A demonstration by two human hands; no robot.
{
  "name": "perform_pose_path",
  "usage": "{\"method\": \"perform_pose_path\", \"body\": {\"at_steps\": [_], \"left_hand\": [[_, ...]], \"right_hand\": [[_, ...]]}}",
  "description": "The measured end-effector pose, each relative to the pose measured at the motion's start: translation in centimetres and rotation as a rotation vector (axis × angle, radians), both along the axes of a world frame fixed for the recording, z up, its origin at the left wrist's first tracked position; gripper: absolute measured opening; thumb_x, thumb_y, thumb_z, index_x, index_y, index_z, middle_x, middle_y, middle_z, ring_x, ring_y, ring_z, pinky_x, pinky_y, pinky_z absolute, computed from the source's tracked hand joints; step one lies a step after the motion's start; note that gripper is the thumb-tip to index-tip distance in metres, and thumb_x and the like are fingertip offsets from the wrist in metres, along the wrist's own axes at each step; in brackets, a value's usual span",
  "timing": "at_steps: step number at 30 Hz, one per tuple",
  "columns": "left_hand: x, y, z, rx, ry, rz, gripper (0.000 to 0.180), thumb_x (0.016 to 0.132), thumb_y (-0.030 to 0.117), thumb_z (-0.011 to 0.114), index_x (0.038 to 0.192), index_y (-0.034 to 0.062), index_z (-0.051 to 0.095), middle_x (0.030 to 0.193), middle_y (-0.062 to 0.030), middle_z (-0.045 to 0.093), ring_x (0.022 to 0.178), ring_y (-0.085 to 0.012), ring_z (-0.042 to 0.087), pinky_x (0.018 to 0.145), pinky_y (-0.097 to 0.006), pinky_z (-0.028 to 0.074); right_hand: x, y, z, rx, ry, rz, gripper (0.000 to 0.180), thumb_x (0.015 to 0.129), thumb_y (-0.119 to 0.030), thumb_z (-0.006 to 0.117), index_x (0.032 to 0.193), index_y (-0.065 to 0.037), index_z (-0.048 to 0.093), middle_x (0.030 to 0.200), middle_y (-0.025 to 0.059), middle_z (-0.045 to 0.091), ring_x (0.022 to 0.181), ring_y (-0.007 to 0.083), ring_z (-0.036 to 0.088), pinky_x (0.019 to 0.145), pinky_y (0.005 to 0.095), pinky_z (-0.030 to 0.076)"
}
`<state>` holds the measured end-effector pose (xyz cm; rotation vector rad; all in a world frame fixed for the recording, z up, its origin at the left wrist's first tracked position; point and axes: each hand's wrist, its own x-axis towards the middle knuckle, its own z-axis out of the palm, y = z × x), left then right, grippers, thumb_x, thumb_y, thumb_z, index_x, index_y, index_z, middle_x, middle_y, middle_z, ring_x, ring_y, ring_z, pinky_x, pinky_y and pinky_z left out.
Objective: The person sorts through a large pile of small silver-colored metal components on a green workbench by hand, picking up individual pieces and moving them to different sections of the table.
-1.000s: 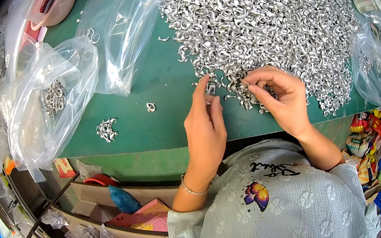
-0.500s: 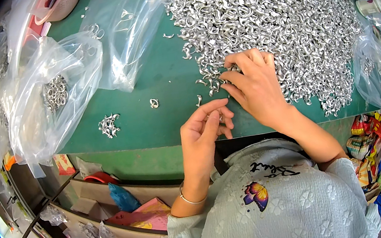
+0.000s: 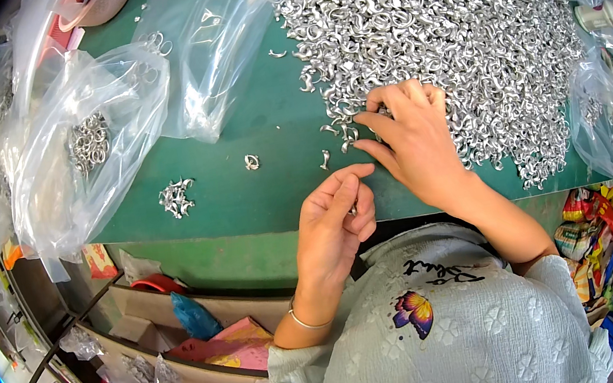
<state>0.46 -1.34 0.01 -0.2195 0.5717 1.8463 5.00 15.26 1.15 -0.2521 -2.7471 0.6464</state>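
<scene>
A large heap of small silver metal hooks (image 3: pixel 440 24) covers the far right of the green table (image 3: pixel 245 200). My right hand (image 3: pixel 412 137) lies on the heap's near edge, with forefinger and thumb spread around a few hooks at the left fringe. My left hand (image 3: pixel 334 223) is at the table's front edge, its fingers curled against the thumb, and a glint of a small metal hook (image 3: pixel 353 208) shows between them. A loose hook (image 3: pixel 324 159) lies just beyond the left hand. Further left are another single hook (image 3: pixel 251 161) and a small cluster of hooks (image 3: pixel 176 196).
A clear plastic bag holding metal rings (image 3: pixel 84 144) lies at the table's left and a flat clear bag (image 3: pixel 213 56) beside it. Another bag (image 3: pixel 611 125) sits at the right edge. Open shelves with coloured packets (image 3: pixel 203 347) run below the table's front left.
My left hand has drawn back from the heap to the table's front edge, fingers closed. My right hand has slid left along the heap's near edge.
</scene>
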Motion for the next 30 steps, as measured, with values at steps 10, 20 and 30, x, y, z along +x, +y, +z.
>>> {"method": "perform_pose_path", "body": {"at_steps": [10, 20, 30], "left_hand": [[0.7, 0.9, 1.4, -0.278, 0.138, 0.123, 0.028, 0.092, 0.004, 0.049, 0.117, -0.0059, 0.054, 0.086, -0.0057, 0.053, 0.064, -0.0084, 0.042, 0.052, -0.021, 0.036], [0.6, 0.0, 1.2, -0.347, 0.408, 0.05, 0.026, 0.096, 0.011, 0.047, 0.117, -0.0033, 0.055, 0.08, -0.0015, 0.05, 0.06, -0.0055, 0.037, 0.049, -0.019, 0.03], [1.0, 2.5, 1.2, -0.267, 0.223, 0.064, 0.024, 0.097, 0.012, 0.046, 0.113, -0.0012, 0.058, 0.079, -0.0002, 0.053, 0.062, -0.004, 0.039, 0.052, -0.019, 0.033]], "right_hand": [[-0.2, -0.3, 0.0, 0.037, -0.027, 0.031, 0.02, 0.071, -0.012, 0.068, 0.09, -0.01, 0.064, 0.094, 0.0015, 0.051, 0.092, 0.0204, 0.046, 0.082, 0.0398, 0.03], [0.2, 0.3, -0.9, 0.199, 0.054, 0.12, 0.017, 0.073, -0.01, 0.061, 0.09, -0.008, 0.062, 0.094, 0.0024, 0.054, 0.092, 0.0194, 0.049, 0.084, 0.04, 0.032], [3.6, 0.1, 1.9, -0.337, 0.12, 0.179, 0.018, 0.071, -0.007, 0.072, 0.087, -0.004, 0.064, 0.093, 0.005, 0.059, 0.086, 0.0241, 0.053, 0.074, 0.0364, 0.038]]}}
